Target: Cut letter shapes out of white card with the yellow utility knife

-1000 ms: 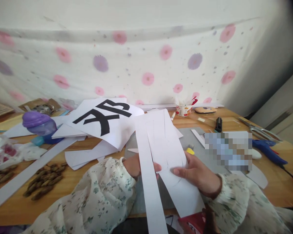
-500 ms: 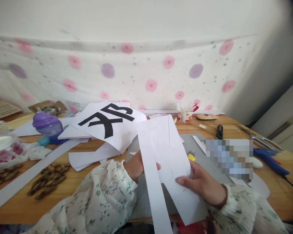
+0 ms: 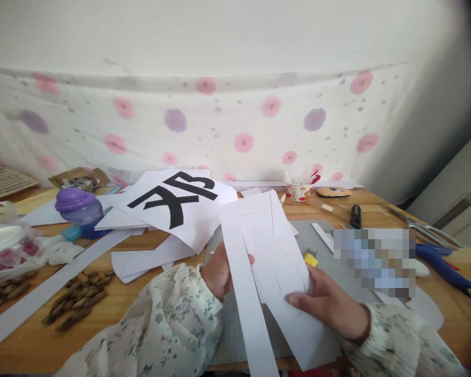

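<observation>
My left hand (image 3: 219, 272) grips the left side of a white paper piece (image 3: 275, 256) that splits into a long narrow strip (image 3: 247, 309) and a wider panel with faint pencil lines. My right hand (image 3: 329, 306) pinches the panel's right edge, thumb on top. Both hands hold the paper above a grey cutting mat (image 3: 322, 246) on the wooden table (image 3: 133, 303). A yellow-tipped cutter (image 3: 310, 257) lies on the mat just beyond my right hand.
White sheets, one with bold black letters (image 3: 176, 201), are piled behind the mat. A purple-lidded bottle (image 3: 78, 207), dark seed pods (image 3: 78, 301) and a long white strip (image 3: 51, 288) sit left. A paper cup (image 3: 298, 189), black knife (image 3: 355, 215), scissors (image 3: 424, 225) and blue glue gun (image 3: 443, 259) sit right.
The view has tilted upward slightly, so everything sits lower in the frame. Both hands keep their grip on the paper, which has shifted a little toward me.
</observation>
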{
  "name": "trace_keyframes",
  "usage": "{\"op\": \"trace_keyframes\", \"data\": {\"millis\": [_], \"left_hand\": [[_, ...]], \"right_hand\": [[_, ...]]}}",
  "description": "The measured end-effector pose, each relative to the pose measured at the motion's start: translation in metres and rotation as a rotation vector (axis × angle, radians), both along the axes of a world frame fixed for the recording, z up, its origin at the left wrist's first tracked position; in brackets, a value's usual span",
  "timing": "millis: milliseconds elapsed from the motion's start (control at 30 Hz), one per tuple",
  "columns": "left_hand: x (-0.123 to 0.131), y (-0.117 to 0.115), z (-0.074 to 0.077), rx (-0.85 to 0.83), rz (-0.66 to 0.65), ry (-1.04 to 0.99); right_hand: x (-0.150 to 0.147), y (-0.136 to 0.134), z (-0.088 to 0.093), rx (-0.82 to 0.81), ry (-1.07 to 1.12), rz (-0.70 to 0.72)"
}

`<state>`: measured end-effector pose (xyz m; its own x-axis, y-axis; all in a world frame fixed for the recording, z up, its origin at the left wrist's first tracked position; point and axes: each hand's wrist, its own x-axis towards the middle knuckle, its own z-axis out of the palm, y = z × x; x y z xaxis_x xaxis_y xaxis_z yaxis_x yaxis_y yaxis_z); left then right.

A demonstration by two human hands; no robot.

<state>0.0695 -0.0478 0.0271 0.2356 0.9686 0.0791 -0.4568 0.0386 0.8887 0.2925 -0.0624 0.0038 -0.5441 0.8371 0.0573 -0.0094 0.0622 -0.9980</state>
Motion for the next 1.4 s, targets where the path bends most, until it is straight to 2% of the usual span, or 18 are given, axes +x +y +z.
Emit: {"op": "trace_keyframes", "data": {"millis": [300,467,667,733,800,900,967,1033,1067,1133,1200,1267,1400], "left_hand": [[-0.008,0.009,-0.002,-0.041,-0.043,0.090],[-0.010,0.012,-0.006,-0.137,-0.023,0.180],[-0.003,0.010,-0.010,-0.202,-0.073,0.217],[-0.002,0.010,-0.010,-0.186,-0.042,0.218],[-0.002,0.011,-0.010,-0.173,-0.011,0.232],[-0.005,0.015,-0.010,-0.188,0.000,0.256],[-0.007,0.016,-0.010,-0.197,-0.004,0.257],[-0.007,0.017,-0.010,-0.210,-0.012,0.252],[-0.007,0.017,-0.010,-0.218,-0.022,0.255],[-0.007,0.017,-0.010,-0.231,-0.037,0.266],[-0.007,0.017,-0.011,-0.229,-0.032,0.275],[-0.008,0.018,-0.012,-0.228,-0.017,0.281],[-0.008,0.021,-0.017,-0.241,-0.026,0.274]], "right_hand": [[-0.013,-0.010,-0.003,-0.056,0.060,-0.052],[-0.012,-0.005,-0.008,-0.191,0.147,-0.039],[-0.001,0.004,-0.007,-0.224,0.198,-0.206],[0.009,0.009,-0.004,-0.171,0.127,-0.262],[0.023,0.015,-0.003,-0.046,0.019,-0.356],[0.042,0.026,-0.004,0.328,-0.333,-0.544],[0.049,0.030,-0.005,0.543,-0.568,-0.477],[0.057,0.031,-0.004,0.672,-0.733,-0.387],[0.063,0.032,-0.002,0.702,-0.786,-0.370],[0.081,0.034,0.004,0.686,-0.860,-0.428],[0.107,0.039,0.010,0.563,-0.910,-0.577],[0.132,0.043,0.013,0.499,-0.946,-0.650],[0.158,0.047,0.007,0.451,-0.973,-0.583]]}}
